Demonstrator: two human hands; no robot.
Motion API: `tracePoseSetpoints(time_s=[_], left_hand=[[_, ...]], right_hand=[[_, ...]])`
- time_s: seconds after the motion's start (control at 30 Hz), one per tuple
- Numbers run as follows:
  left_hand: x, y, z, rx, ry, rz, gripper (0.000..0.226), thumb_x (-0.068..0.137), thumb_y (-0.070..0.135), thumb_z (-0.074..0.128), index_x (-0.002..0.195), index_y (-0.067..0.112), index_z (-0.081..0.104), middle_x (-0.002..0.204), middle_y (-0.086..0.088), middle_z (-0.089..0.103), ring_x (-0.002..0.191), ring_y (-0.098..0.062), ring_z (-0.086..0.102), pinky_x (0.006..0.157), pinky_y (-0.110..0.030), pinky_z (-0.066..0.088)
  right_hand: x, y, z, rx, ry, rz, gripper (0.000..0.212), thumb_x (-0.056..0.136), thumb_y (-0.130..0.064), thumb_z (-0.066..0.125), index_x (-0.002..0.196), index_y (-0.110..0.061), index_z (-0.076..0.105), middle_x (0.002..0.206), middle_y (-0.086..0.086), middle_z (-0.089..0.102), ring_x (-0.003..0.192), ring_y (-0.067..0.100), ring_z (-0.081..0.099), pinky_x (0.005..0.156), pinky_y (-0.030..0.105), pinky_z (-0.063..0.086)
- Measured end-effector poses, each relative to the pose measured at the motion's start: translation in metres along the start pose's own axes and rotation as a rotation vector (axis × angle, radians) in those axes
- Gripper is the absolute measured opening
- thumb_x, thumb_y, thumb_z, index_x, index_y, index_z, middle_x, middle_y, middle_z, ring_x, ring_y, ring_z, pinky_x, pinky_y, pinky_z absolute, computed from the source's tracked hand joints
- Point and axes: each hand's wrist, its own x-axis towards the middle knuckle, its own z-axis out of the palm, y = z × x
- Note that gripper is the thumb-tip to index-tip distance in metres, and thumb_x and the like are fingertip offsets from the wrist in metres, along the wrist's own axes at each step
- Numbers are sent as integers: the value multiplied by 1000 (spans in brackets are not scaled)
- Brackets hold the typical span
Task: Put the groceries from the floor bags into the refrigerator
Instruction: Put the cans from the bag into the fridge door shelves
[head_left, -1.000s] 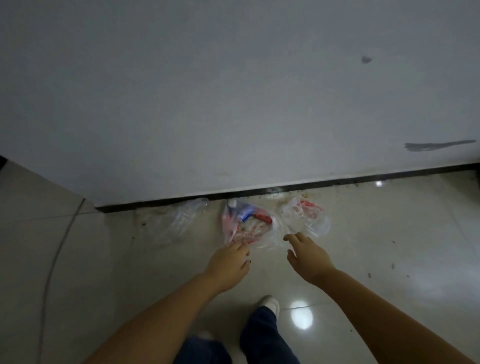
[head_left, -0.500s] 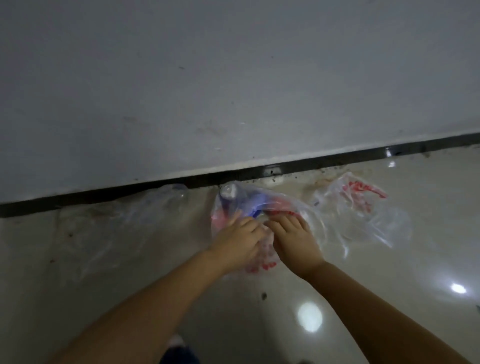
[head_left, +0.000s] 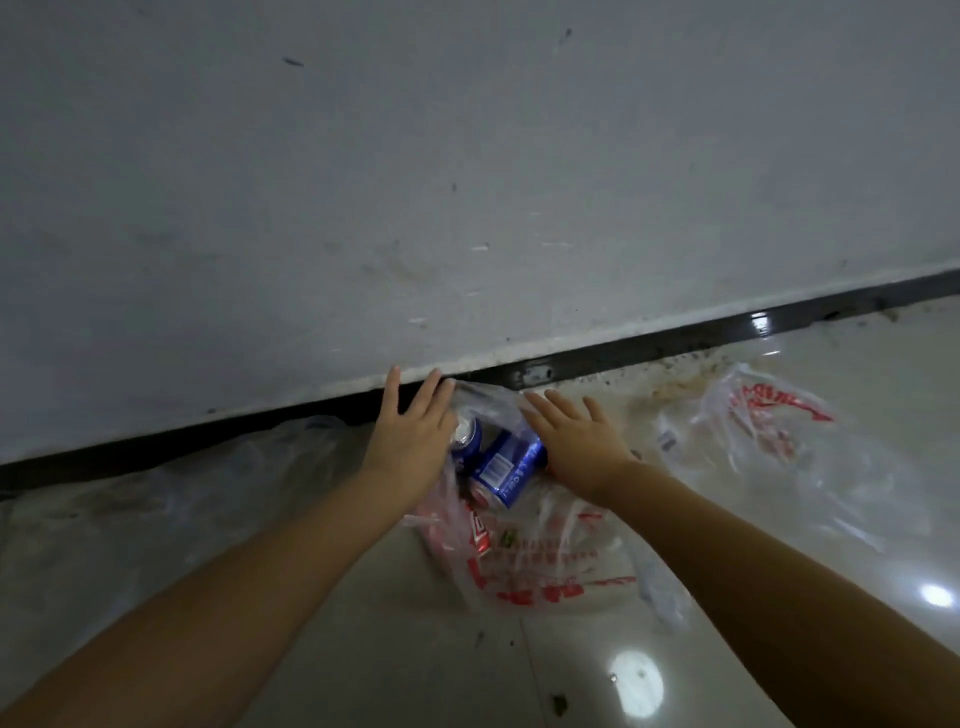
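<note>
Floor: you're looking down at glossy pale tile where it meets a scuffed grey-white wall, with a black baseboard running along the joint and a couple of light glares on the tile.
Middle bag: the clear plastic bag with red print lies on the floor right between your hands, its mouth pulled wide toward the wall.
Left hand: your left hand has its fingers straight and spread, pressing the bag's left edge outward, fingertips up at the baseboard. Nothing is gripped.
Right hand: your right hand is also flat with fingers fanned, palm down on the bag's right side, holding nothing.
Cans: a blue can lies on its side in the gap between your two hands, inside the bag. A second can sits just off your left hand's knuckles, shiny top facing you.
Red item: something red shows below the blue can, nearer your wrists; can't tell what it is.
Other bags: another red-printed bag lies out past your right hand, and a plain clear bag lies crumpled out past your left forearm.
</note>
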Motion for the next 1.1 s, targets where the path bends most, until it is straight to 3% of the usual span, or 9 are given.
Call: tracePoseSetpoints(time_s=[0.1,0.17,0.23,0.33,0.5,0.8,0.87,1.0,1.1], left_hand=[[10,-9,10,-55,12,-23,64,93,11,48,149,13,17,160,-8,-3,148,-23,-8,114,-58,-7],[10,-16,26,-137,95,-47,63,87,4,56,144,11,30,158,-9,17,148,-22,10,116,-55,-1],[5,-23,40,-247,210,-148,50,69,0,72,116,9,58,128,-11,57,123,-27,52,111,-54,25],[-2,-23,56,-356,238,-230,33,59,0,77,85,13,60,82,-5,62,80,-28,63,83,-42,46],[16,-16,61,-324,113,-242,35,88,9,52,122,16,51,113,-6,56,109,-27,52,95,-39,32],[15,1,75,-171,-272,-85,39,91,23,49,129,15,54,140,-11,39,132,-28,33,106,-41,26],[9,-6,72,-307,-172,-138,36,89,18,50,124,13,58,138,-11,40,130,-30,36,104,-42,30],[6,-14,56,-721,474,-152,40,73,8,42,105,1,64,111,-15,60,103,-29,57,95,-38,46],[4,3,31,-946,398,-53,48,86,13,40,133,5,47,136,-12,46,123,-18,42,104,-24,34]], right_hand=[[22,-5,9,5,6,1,83,94,-17,47,150,-21,-14,160,-1,-11,148,19,-6,117,49,3],[28,-9,11,20,-29,2,85,92,-13,48,150,-24,-12,160,-1,-11,148,20,-6,117,51,2],[28,-10,12,45,-70,23,84,93,-12,48,151,-27,-11,160,-1,-10,148,21,-5,117,54,1],[26,-9,21,88,-73,38,83,93,-19,49,150,-34,-10,160,4,2,148,25,5,117,56,4],[34,2,27,139,-99,61,84,91,-32,56,149,-35,-5,142,12,40,128,32,42,107,47,32],[42,4,31,303,-127,208,64,90,-25,54,146,-30,24,140,12,41,129,31,39,108,45,32],[35,6,34,276,57,91,68,84,-22,61,144,-25,29,147,14,34,138,33,30,114,48,23],[20,2,27,-102,415,-421,49,70,-25,69,118,-20,60,127,9,58,125,28,51,107,57,35],[12,-12,42,-155,269,-526,59,61,-24,79,117,-22,63,117,4,65,113,24,61,107,51,30]])
